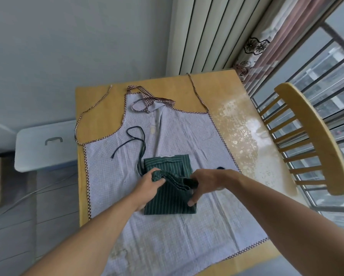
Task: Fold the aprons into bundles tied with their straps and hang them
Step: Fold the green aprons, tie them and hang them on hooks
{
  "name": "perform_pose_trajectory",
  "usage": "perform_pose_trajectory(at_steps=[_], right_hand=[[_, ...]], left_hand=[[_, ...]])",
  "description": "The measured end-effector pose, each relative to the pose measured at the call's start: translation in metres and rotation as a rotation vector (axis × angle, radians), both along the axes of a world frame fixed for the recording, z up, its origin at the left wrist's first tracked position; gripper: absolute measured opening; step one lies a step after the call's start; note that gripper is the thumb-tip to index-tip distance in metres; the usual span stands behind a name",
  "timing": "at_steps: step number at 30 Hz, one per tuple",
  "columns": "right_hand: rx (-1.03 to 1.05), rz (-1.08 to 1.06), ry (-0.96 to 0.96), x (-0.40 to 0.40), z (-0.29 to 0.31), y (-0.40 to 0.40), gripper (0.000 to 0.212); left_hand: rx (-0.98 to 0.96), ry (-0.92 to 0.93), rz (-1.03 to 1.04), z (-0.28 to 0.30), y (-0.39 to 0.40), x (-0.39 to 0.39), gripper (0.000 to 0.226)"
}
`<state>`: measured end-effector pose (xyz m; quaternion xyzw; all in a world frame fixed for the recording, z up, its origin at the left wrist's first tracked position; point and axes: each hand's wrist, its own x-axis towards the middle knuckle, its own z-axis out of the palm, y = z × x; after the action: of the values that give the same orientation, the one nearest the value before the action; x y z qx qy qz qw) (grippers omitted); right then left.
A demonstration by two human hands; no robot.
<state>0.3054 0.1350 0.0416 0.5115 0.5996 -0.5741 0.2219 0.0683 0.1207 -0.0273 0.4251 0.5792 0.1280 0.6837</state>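
Green apron [168,198], part-folded and gripped by both hands [150,183] [204,181] atop checked apron [187,140]; tying and hanging judged outstanding.

A home dining corner, this: a yellow wooden table [223,84] against a pale wall, a matching spindle-back wooden chair [314,136], floral-edged pink curtains [266,44] and a barred window [326,76] facing apartment blocks.

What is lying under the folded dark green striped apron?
The folded dark green striped apron lies on a light blue checked apron spread flat over the yellow wooden table. The part of the checked cloth directly beneath it is covered.
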Motion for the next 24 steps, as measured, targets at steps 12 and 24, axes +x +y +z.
perform_pose_trajectory(at_steps=[12,24], right_hand=[[0.117,-0.269,-0.091,-0.004,-0.048,0.0,0.033],[0.073,-0.712,0.123,0.001,-0.055,-0.002,0.052]], left_hand=[[-0.012,0.058,0.171,-0.009,0.014,0.003,0.03],[-0.003,0.153,0.154,-0.009,0.018,0.003,0.028]])
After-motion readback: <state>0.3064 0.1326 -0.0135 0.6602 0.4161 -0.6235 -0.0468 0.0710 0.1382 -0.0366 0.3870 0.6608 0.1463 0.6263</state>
